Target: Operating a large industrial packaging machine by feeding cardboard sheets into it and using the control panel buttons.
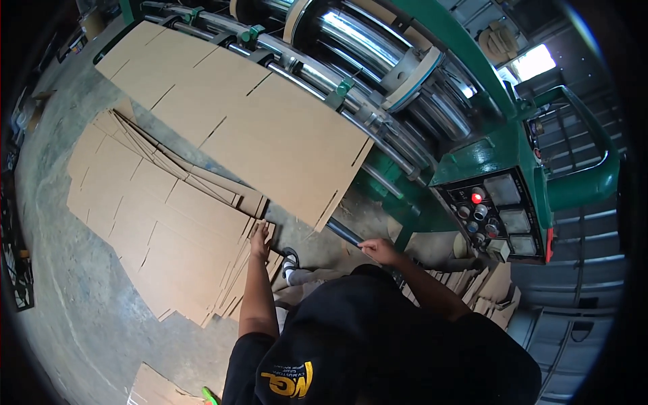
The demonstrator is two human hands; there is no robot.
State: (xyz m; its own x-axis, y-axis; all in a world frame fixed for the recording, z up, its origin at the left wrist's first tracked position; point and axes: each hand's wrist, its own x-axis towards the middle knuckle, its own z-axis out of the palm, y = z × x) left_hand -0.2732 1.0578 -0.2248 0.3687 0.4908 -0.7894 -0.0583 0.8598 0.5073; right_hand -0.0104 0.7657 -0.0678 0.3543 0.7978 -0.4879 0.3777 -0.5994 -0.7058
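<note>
My left hand (260, 240) is at the near right corner of a stack of slotted cardboard sheets (148, 209), its fingers closed around the edge. The sheets lie unevenly, and some edges at the back are bowed apart. My right hand (380, 250) is a curled fist at the end of a black bar (344, 233), which comes out from under another cardboard sheet (243, 115). That long, slotted sheet lies flat along the front of a green machine, its far edge beside the metal shafts (297, 71).
The green machine's large rollers (358, 40) are at the back. A control panel (489, 216) with a lit red lamp stands right. Cardboard scraps (472, 290) are piled beside my right arm, and more cardboard (158, 388) lies on the floor at lower left. My sandalled foot (290, 263) is between the stack and the machine.
</note>
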